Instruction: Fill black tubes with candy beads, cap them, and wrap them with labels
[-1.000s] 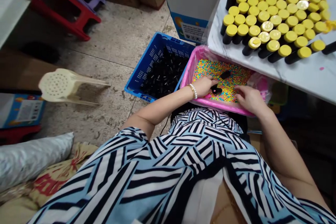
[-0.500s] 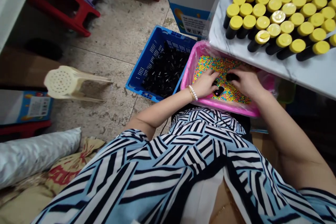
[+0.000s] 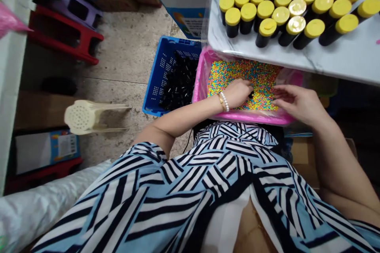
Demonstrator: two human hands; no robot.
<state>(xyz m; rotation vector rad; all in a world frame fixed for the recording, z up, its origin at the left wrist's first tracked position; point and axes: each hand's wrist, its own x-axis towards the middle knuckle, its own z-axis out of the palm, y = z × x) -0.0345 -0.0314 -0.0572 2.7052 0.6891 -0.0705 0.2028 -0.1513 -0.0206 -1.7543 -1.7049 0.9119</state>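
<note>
My left hand [image 3: 240,93] is down in small multicoloured balls [image 3: 228,73], fingers curled and closed. A dark bit of a black tube [image 3: 251,95] shows at its fingertips; the rest is covered by the hand. The balls fill a pink basin [image 3: 200,75] lined with clear plastic. My right hand [image 3: 299,101] is over the basin's right side, thumb and fingers apart, with nothing visible between them.
Left of the basin stands a blue crate [image 3: 151,83] of black tubes [image 3: 179,83]. Above right, a marble-patterned table [image 3: 320,61] bears many black tubes with yellow caps [image 3: 265,27]. A cream stool [image 3: 80,116] and a red stool [image 3: 62,33] are farther left.
My right hand has moved right, and the black piece it held no longer shows in it. My left hand stays in the balls. The whole view has shifted.
</note>
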